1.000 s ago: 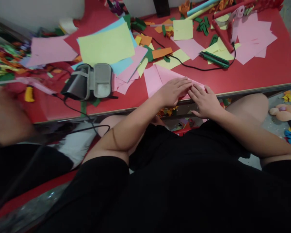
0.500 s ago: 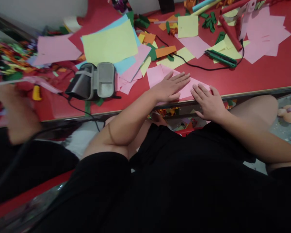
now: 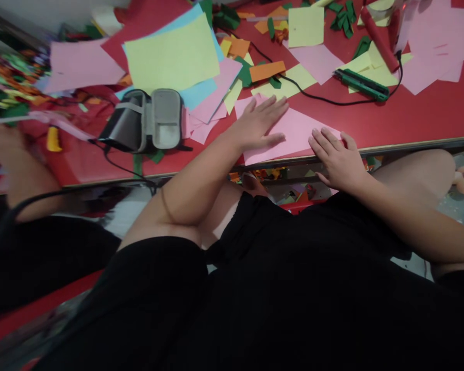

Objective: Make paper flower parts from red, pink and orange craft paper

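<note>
The hands have just moved apart. A second ago their fingertips nearly met over the pink sheet (image 3: 297, 129); now the left hand (image 3: 259, 123) lies out on its broad end, while the right hand (image 3: 340, 159) rests by the narrow end. More of the middle shows between them, and it looks flat. I take this as smoothing the sheet or pressing down a fold, with the right hand steadying the tip; how firm any crease is, I cannot tell.

The left grip is spread, palm down, with the thumb out to the side and nothing pinched. The right grip is loose too: its fingers lie close together with the tips on the sheet, and the thumb stands off below the near edge of the tabletop (image 3: 417, 116), pinching nothing that shows.

The sheet lies at that near edge, in front of the person. It tapers to a point toward the person's right, the tip partly under the right fingers. Its long axis runs mostly along the edge, slanting a little, so the tip end is slightly nearer the person than the far corner of the broad end. That corner sits just behind the left fingers, close to the yellow scraps (image 3: 296, 85). The case (image 3: 166, 118) stands open to the left, and the cutter (image 3: 361, 85) lies beyond the tip, apart from the sheet.
</note>
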Tool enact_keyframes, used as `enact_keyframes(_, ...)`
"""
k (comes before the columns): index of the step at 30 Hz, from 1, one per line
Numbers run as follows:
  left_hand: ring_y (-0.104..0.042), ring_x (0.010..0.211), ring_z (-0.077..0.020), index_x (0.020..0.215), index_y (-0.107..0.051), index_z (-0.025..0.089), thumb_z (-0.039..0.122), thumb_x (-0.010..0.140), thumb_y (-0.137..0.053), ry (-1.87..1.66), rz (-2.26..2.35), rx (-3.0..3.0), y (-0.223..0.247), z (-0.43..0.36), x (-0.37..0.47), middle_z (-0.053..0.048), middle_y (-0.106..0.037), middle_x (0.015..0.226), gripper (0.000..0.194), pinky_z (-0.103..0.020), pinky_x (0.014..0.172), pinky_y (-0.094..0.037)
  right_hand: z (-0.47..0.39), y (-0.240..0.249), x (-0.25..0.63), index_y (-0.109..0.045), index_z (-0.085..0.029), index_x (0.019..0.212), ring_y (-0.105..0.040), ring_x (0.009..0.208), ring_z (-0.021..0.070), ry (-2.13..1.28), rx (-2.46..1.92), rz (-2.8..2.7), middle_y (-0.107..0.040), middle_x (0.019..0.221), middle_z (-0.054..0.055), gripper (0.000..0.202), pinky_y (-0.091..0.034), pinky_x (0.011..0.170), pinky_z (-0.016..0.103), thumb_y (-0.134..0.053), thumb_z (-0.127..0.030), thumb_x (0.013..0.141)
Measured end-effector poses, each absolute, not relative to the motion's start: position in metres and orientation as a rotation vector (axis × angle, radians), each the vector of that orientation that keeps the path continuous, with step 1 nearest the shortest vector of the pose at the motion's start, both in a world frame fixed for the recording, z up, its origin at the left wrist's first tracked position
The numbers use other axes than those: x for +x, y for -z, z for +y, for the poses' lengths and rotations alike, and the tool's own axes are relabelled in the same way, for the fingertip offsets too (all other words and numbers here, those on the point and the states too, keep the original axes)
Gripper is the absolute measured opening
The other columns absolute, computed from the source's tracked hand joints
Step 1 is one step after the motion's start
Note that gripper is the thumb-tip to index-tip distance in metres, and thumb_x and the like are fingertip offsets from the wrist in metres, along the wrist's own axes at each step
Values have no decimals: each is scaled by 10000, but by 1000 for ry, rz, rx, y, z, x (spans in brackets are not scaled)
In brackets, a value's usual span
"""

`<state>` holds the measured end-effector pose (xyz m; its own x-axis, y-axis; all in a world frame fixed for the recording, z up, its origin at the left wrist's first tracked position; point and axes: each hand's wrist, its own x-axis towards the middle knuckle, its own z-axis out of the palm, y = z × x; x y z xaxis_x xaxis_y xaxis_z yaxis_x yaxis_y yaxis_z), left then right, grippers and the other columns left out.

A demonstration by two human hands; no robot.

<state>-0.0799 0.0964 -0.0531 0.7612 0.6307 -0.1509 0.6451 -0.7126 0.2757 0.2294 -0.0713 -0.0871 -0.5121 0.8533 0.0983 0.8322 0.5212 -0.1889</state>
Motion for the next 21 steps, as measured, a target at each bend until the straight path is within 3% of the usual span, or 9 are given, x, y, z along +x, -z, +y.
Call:
enact_keyframes(4,-174,1873,-407,1925,-217,278,811,1097,-466,58,1267,2587,46,110,-104,-94,-173,2014,1016,-631,1516,39,-71,89,230,-181,-152,1909,-315,1803,490,-171,-1451,-2574,-265,1980,196,1116,-245,1422,767,-732,-345,957)
enact_keyframes(9,-136,1870,-465,1909,-251,157,774,1087,-459,116,1522,2581,37,113,-98,-194,-237,1987,1048,-719,1489,79,-72,89,229,-99,-189,1917,-333,1804,480,-138,-1476,-2566,-284,1977,186,1128,-251,1433,754,-699,-396,984)
enact_keyframes(13,-160,1882,-363,1914,-210,134,649,1136,-381,60,1149,2764,42,87,-56,-162,-146,2010,949,-591,1525,-23,-72,87,228,-50,-200,1921,-340,1804,475,-118,-1493,-2586,-283,1979,179,1133,-243,1442,743,-668,-435,1002)
enact_keyframes(17,-187,1875,-381,1915,-242,189,832,1121,-366,-20,731,2792,54,69,-23,-152,-193,1999,1029,-619,1514,-80,-72,85,228,-47,-182,1926,-319,1814,467,-103,-1517,-2607,-258,1985,180,1136,-241,1446,730,-669,-454,1016)
enact_keyframes(21,-175,1873,-419,1922,-209,201,924,1085,-357,9,754,2718,61,79,-26,-164,-188,1998,1116,-650,1503,-103,-75,82,229,-60,-204,1931,-321,1818,449,-108,-1547,-2593,-281,1979,168,1117,-180,1464,739,-676,-472,1038)
